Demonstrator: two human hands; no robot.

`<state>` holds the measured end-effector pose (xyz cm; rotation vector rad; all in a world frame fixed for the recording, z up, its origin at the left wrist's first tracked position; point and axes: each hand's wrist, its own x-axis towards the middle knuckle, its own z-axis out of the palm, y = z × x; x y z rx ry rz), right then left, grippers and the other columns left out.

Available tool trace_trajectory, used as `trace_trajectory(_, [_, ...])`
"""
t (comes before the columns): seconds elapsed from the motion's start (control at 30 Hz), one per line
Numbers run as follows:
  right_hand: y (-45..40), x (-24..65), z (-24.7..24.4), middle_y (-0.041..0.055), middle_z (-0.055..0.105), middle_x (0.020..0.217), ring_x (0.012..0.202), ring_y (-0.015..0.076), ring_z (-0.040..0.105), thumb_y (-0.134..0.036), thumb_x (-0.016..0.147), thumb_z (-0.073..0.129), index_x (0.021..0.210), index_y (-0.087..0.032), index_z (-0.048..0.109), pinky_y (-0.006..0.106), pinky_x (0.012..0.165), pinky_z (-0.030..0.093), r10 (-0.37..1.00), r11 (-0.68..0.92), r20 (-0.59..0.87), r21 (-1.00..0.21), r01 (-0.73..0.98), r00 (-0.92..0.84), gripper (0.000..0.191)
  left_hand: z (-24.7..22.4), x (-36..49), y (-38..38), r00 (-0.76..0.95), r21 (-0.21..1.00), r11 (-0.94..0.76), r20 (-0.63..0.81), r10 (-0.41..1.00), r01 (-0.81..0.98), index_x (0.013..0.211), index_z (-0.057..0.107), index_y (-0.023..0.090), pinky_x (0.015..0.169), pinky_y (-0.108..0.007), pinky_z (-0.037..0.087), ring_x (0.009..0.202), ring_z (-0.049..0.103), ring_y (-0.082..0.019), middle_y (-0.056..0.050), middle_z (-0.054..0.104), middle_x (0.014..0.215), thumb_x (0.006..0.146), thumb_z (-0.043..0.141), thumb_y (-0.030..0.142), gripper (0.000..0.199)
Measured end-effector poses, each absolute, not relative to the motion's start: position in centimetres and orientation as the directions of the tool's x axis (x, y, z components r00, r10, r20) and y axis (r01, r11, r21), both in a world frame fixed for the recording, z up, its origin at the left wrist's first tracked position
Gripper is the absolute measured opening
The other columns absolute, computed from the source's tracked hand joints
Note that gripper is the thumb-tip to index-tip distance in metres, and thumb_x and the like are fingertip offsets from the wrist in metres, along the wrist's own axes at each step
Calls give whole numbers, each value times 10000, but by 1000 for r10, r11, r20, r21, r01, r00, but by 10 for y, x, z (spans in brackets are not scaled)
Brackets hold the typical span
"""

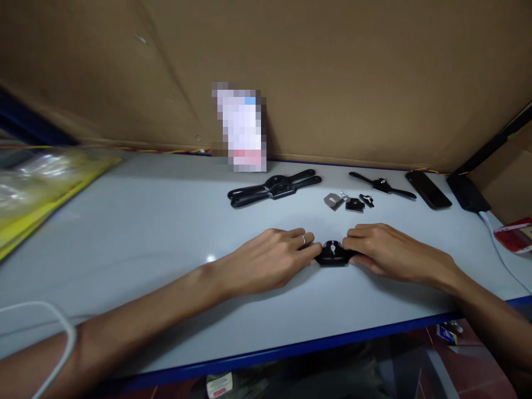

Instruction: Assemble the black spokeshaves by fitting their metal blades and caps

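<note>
Low over the white tabletop, a black spokeshave [332, 255] is held level between my two hands. My left hand [280, 252], a ring on one finger, has its fingers closed around the left handle. The opposite handle is gripped by my right hand [378, 249]; both handles are mostly hidden by fingers. A silver thumbscrew [333, 248] shows at the middle of the spokeshave. Beyond the hands lie a flat metal blade [333, 201], a black cap plate [354, 204] and a small black piece with a screw [367, 200].
Two black spokeshave bodies [276, 187] lie together near the back, with another spokeshave [381, 185] to their right. A phone [430, 190] and a black device with a cable [469, 193] lie at far right. Yellow plastic packaging [50, 191] covers the left. A blue table edge [291, 350] runs in front.
</note>
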<state>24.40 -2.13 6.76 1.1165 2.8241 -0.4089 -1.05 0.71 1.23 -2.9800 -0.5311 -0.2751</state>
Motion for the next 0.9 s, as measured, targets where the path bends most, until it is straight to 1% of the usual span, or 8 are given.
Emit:
trace_trajectory(0.17, [-21,245,67,42,642,902,801,177,588,-81,915,570,973,-164,644,307,710,399,655,704,-163,-222,675,-737,126,15,-10,7,926,-43,-941,194,323,337,987,576,161,554,-305,406,713,565,-168,-49,614,841,1048,326,198,260])
trace_trajectory(0.4, [-21,245,67,45,635,923,822,182,583,-73,920,552,989,-164,637,312,721,403,657,701,-185,-207,683,-731,142,15,-10,7,933,-84,-938,164,319,335,987,551,167,562,-295,384,724,563,-175,-44,612,847,1034,385,189,175])
trace_trajectory(0.57, [-21,245,68,48,638,943,844,190,585,-84,921,562,1007,-163,629,317,730,409,656,702,-188,-202,683,-731,135,15,-10,7,937,-96,-937,144,319,335,1007,551,168,558,-314,386,731,574,-189,-45,608,861,1026,367,168,185])
trace_trajectory(0.9, [-21,245,66,50,644,950,856,192,592,-88,928,558,1007,-165,629,318,743,410,652,708,-178,-203,676,-737,131,15,-10,8,939,-103,-938,139,316,331,964,542,174,560,-307,384,726,569,-172,-37,607,850,1003,379,126,174])
